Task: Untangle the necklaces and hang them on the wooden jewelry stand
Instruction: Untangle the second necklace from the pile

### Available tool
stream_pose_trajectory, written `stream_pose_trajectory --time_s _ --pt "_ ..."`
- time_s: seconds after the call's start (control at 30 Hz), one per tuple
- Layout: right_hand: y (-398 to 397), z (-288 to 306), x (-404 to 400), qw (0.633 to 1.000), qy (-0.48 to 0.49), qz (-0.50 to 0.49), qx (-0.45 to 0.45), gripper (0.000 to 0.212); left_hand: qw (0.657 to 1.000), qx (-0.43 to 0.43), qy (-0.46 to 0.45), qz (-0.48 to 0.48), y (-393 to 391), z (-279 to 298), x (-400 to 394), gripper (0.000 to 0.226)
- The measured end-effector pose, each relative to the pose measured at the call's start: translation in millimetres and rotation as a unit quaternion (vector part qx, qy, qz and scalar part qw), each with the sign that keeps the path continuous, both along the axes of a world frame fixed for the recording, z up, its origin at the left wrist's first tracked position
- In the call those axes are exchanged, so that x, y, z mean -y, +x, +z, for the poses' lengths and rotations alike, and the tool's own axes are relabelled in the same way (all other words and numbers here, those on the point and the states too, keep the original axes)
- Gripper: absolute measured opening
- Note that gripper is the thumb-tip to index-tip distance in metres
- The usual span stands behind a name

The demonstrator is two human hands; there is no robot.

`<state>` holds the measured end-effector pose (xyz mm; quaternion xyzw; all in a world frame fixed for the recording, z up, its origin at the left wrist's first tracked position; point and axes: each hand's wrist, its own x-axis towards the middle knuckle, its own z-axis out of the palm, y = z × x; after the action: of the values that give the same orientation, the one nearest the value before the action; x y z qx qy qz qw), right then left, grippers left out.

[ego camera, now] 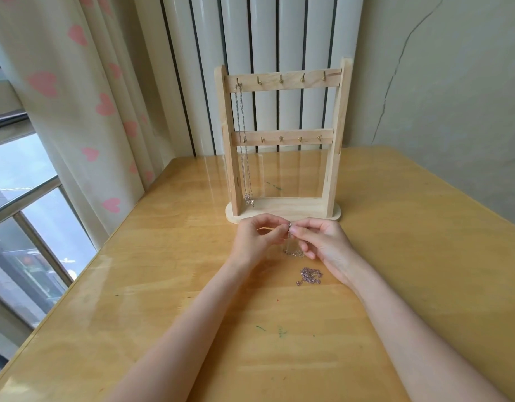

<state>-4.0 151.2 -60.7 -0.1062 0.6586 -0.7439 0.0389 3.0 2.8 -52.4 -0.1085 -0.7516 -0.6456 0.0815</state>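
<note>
My left hand [257, 236] and right hand [323, 242] meet just in front of the pale wooden jewelry stand [282, 140], each grip pinched shut on the top of a thin silver chain necklace [292, 250] whose lower end pools on the glossy yellow wooden desk [163, 285] between them. A thin pale stick juts from my left fingers. A tangled pinkish chain [308, 276] lies near my right wrist. One long silver necklace [244, 146] hangs from the stand's top-left hook. Behind: a heart-print curtain [76, 97], a white radiator [265, 53], and a cracked wall.
</note>
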Motion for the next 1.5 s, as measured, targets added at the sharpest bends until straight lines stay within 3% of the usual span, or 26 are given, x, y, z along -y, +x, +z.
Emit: stream_pose_trajectory --time_s 0.2,0.37,0.6,0.7,0.83,0.97,1.1,1.3,1.5 --pt "-1 -1 3 0.999 0.025 -0.033 -0.001 0.005 0.998 -0.018 -0.035 0.051 -2 -1 -1 0.016" --pt "-1 -2 1 0.999 0.037 -0.037 -0.009 0.003 0.999 0.005 -0.026 0.026 0 -1 0 0.013" --pt "0 -2 4 0.995 0.093 -0.038 -0.018 0.008 0.985 -0.037 -0.139 0.094 -1 -5 0 0.018" --pt "1 -1 6 0.996 0.075 -0.05 -0.017 0.005 0.984 -0.024 -0.143 0.105 -2 -5 -3 0.02" --pt "-1 0 6 0.995 0.033 -0.091 -0.021 0.008 0.995 0.03 -0.042 0.088 -7 -6 0 0.024" --pt "0 0 8 0.994 0.053 -0.088 -0.025 0.007 0.998 0.033 0.008 0.05 -3 -3 -1 0.021" --pt "0 -1 5 0.995 0.067 -0.068 -0.03 0.004 0.999 0.026 -0.022 0.005 -3 -3 -1 0.018" --pt "1 -1 9 0.988 0.143 -0.048 -0.035 0.018 0.994 0.025 -0.107 0.002 -5 -5 1 0.02" --pt "0 1 9 0.992 0.122 -0.033 -0.019 0.029 0.994 0.047 -0.087 -0.051 0 -1 -5 0.027"
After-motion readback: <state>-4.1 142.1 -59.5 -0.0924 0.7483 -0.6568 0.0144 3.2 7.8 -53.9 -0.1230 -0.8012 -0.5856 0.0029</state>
